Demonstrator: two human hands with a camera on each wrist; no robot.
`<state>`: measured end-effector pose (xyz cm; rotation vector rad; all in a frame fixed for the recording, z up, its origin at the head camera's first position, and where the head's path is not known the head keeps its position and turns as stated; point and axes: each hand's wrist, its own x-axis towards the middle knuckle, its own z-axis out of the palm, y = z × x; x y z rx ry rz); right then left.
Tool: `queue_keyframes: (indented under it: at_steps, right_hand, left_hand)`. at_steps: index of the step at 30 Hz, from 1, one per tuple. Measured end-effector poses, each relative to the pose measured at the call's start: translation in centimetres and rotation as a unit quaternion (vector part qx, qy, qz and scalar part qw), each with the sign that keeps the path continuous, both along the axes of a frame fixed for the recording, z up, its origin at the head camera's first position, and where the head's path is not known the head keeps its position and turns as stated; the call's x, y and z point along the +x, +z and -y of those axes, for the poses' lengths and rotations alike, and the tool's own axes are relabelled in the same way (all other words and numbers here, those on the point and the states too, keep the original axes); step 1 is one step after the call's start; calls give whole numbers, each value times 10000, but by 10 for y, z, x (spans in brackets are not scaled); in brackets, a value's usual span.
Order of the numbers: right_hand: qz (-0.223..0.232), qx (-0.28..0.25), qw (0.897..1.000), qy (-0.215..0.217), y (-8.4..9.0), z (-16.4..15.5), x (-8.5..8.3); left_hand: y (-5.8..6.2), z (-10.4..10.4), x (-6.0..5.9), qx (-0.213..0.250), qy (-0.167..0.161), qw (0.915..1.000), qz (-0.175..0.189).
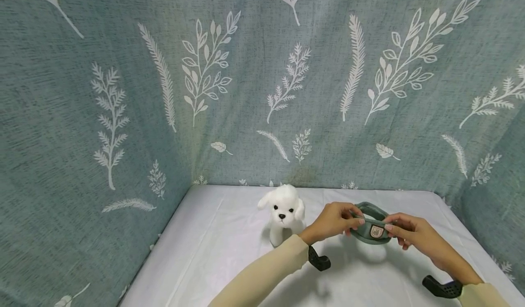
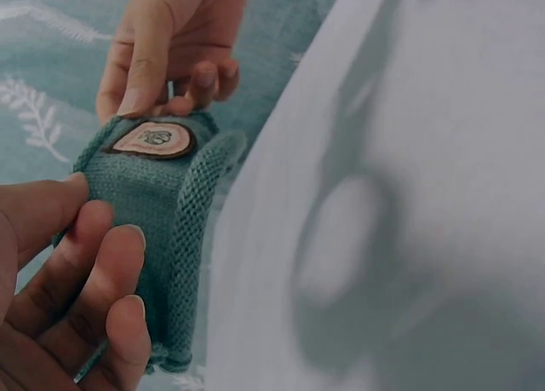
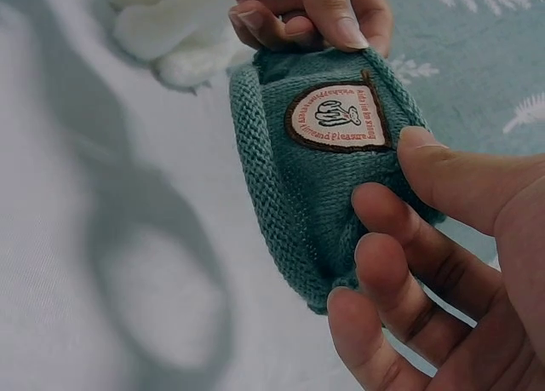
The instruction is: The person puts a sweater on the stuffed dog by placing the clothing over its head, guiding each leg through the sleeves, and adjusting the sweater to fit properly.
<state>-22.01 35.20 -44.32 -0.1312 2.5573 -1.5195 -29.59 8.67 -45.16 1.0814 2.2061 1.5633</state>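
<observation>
A green knitted band (image 1: 370, 237), closed in a loop with rolled edges, is held up over the white table. Its patch (image 3: 338, 117), pale pink with a dark brown stitched border and a small cactus drawing, faces me. My left hand (image 1: 333, 221) pinches the band's left part between thumb and fingers. On the other side of the patch, my right hand (image 1: 411, 232) pinches the band by its edge, thumb in front. A white plush dog (image 1: 283, 209) stands on the table just left of my left hand, facing forward.
The white-covered table (image 1: 213, 252) carries the hands' and band's shadows. Blue-green curtains (image 1: 254, 93) with white leaf prints enclose it at the back and sides. A black wrist device (image 1: 319, 259) sits at my left wrist, and another black device (image 1: 443, 288) at the right.
</observation>
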Motion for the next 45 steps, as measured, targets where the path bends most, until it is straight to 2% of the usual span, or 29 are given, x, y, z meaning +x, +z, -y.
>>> queue_keyframes:
  at_steps: [21,30,37,45]
  right_hand:
    - [-482,-30,9988,98,25,15,-7]
    - [-643,0,9977,209,35,21,-11]
    - [-791,0,9966,216,44,28,-15]
    - [-911,60,9953,311,55,40,-17]
  left_hand:
    - [33,17,-8,-40,-43,9990,-438]
    - [47,25,-6,-41,107,9986,-511]
    - [59,35,-7,52,54,9980,-622]
    - [68,47,-6,-41,224,9978,-616]
